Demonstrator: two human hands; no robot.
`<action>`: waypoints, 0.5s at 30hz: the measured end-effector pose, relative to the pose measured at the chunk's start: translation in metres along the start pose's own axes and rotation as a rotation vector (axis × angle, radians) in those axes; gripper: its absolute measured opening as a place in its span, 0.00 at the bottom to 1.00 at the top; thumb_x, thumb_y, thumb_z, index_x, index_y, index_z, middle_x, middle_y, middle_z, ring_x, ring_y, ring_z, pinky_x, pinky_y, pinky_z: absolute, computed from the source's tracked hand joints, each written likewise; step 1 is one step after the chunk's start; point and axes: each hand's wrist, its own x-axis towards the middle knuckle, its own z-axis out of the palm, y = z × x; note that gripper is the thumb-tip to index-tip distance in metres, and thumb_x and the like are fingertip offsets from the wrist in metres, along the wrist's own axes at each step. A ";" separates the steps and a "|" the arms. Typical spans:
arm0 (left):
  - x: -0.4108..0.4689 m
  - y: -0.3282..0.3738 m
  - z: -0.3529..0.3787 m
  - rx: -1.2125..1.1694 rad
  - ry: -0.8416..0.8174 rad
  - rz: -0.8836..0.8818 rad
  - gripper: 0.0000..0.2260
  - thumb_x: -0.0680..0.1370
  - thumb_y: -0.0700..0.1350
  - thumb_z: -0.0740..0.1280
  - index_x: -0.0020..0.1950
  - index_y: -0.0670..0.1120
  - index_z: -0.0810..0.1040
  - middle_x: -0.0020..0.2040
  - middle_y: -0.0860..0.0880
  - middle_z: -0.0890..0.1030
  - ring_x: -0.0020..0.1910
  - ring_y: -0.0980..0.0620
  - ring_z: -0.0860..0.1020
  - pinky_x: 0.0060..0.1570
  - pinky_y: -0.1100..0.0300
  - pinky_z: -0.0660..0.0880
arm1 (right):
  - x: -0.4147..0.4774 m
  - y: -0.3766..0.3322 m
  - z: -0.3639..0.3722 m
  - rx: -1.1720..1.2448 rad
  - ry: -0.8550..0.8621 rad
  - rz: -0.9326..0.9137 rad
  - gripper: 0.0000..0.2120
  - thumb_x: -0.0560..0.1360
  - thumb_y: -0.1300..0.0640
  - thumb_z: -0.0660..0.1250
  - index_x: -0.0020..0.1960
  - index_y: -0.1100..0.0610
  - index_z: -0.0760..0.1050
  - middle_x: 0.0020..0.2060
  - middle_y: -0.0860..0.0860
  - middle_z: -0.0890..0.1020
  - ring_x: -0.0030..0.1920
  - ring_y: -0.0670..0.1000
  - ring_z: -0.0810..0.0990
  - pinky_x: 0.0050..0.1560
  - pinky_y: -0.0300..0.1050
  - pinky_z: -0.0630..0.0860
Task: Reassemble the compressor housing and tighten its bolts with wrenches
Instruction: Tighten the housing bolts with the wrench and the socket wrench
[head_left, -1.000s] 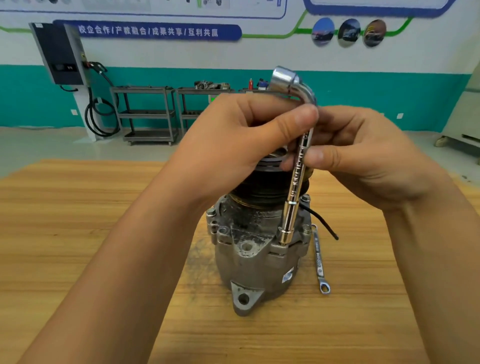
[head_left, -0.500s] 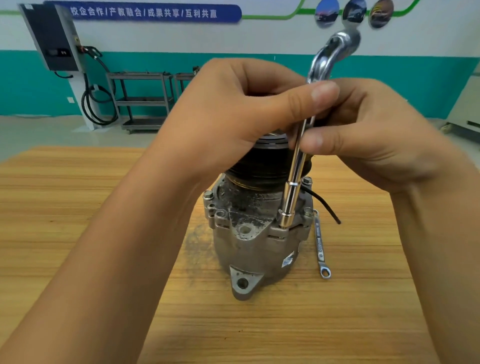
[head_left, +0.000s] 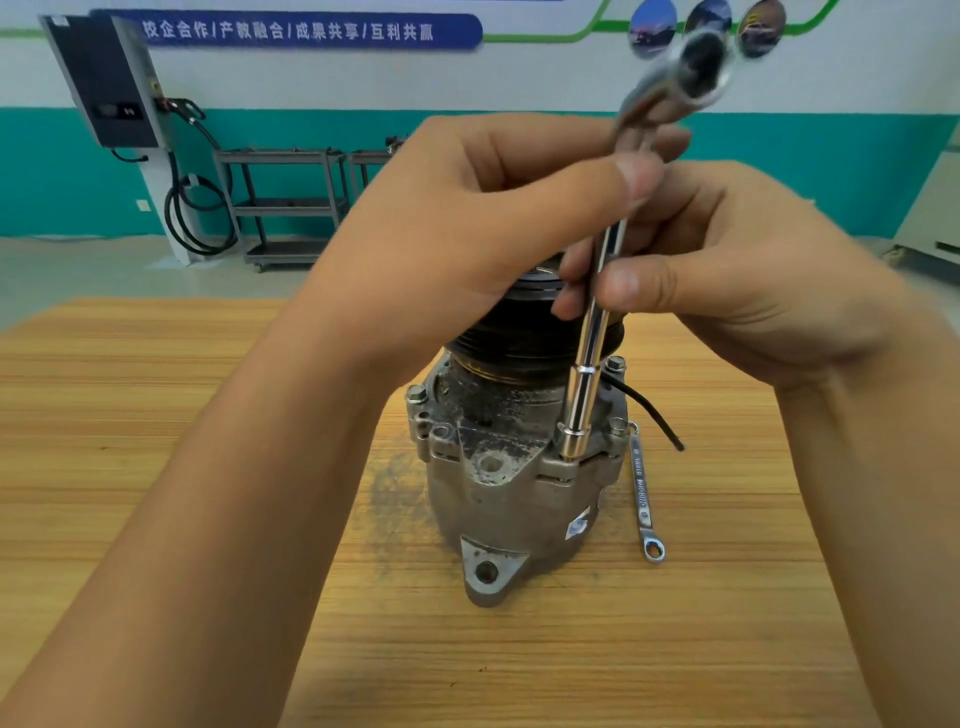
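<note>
One table: its wooden top (head_left: 156, 467) fills the lower view, and everything I work on stands near its middle.
Compressor housing: the grey cast body (head_left: 509, 499) stands upright on the table with the dark pulley (head_left: 519, 332) on top and a mounting ear facing me.
Left hand: it sits (head_left: 457, 223) over the pulley, thumb and curled fingers pinching the top of the socket wrench just under its bend.
Right hand: it sits (head_left: 727, 280) on the other side of the shaft and a little lower, thumb and fingertips pinching it near mid-length. Neither hand holds anything else.
Socket wrench: this is a chrome L-shaped tool (head_left: 589, 353). Its long axis is close to upright, leaning slightly to the upper right. The lower socket sits over a bolt head at the near-right corner of the flange. The bent top end shows blurred above my hands, its open mouth towards me.
Axis and reach: the seated bolt lies straight down the shaft from both hands, with the right hand nearer. I judge any twist must stay on that axis, or the socket could ride off the head.
Ring spanner: it lies flat (head_left: 641, 499) on the table just right of the housing, untouched.
Black wire: it curls out (head_left: 649, 410) from behind the housing, on the right.
Other bolts: one head shows at the left (head_left: 415, 392) and two at the right (head_left: 615, 362), just beside the socket. I cannot tell how tight they are.
</note>
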 end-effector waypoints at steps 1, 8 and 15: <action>0.000 -0.001 0.001 0.012 0.017 0.000 0.07 0.77 0.43 0.67 0.47 0.48 0.84 0.38 0.37 0.80 0.37 0.43 0.80 0.43 0.56 0.78 | 0.000 0.000 0.001 0.006 0.009 -0.005 0.07 0.59 0.55 0.73 0.37 0.51 0.83 0.33 0.46 0.83 0.37 0.45 0.84 0.40 0.34 0.76; 0.000 -0.001 0.002 0.094 0.113 0.007 0.09 0.67 0.53 0.72 0.41 0.49 0.85 0.45 0.29 0.76 0.42 0.33 0.76 0.45 0.42 0.75 | 0.001 -0.003 0.004 -0.046 -0.029 -0.047 0.12 0.60 0.58 0.73 0.39 0.43 0.83 0.34 0.40 0.82 0.37 0.38 0.81 0.39 0.30 0.75; -0.001 -0.001 0.002 0.059 0.143 -0.003 0.06 0.64 0.51 0.76 0.36 0.51 0.83 0.35 0.43 0.77 0.35 0.42 0.74 0.41 0.51 0.73 | 0.001 -0.003 0.002 -0.088 -0.060 -0.051 0.15 0.59 0.60 0.77 0.41 0.44 0.83 0.35 0.40 0.82 0.38 0.38 0.80 0.40 0.30 0.74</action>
